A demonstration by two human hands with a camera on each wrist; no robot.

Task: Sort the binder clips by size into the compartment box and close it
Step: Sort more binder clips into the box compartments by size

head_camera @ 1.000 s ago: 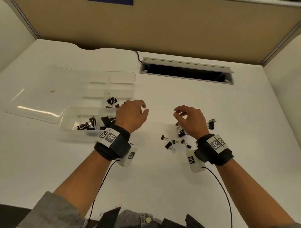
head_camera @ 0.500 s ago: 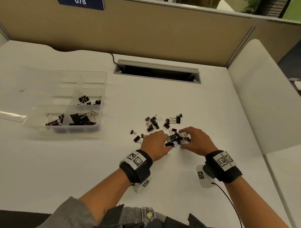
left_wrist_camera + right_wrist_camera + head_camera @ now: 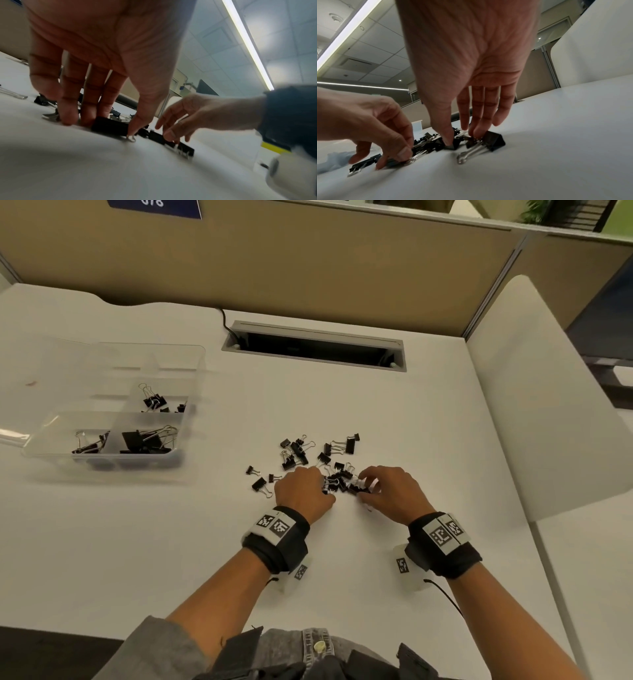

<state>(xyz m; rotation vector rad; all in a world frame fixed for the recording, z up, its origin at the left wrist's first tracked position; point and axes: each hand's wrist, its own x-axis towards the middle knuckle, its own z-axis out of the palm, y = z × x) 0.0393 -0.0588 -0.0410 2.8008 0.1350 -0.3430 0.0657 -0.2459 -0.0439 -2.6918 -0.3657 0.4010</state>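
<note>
Loose black binder clips (image 3: 320, 455) of mixed sizes lie in a pile on the white desk (image 3: 376, 412). My left hand (image 3: 324, 486) comes down on the pile's near left side and pinches a black clip (image 3: 111, 128) between thumb and fingers. My right hand (image 3: 363, 488) meets it from the right, thumb (image 3: 448, 140) on a small clip (image 3: 455, 144) and fingers on a larger clip (image 3: 494, 140) with silver handles. The clear compartment box (image 3: 44, 436) stands open at the left. Three of its compartments hold clips (image 3: 144, 440).
The box's clear lid (image 3: 51, 364) lies flat behind it on the left. A cable slot (image 3: 315, 345) cuts the desk at the back, below a tan partition. A white divider panel (image 3: 534, 392) rises on the right.
My left hand has left the box and moved right to the pile, and both hands have dropped onto the clips. Over the last half second they stay almost still.
</note>
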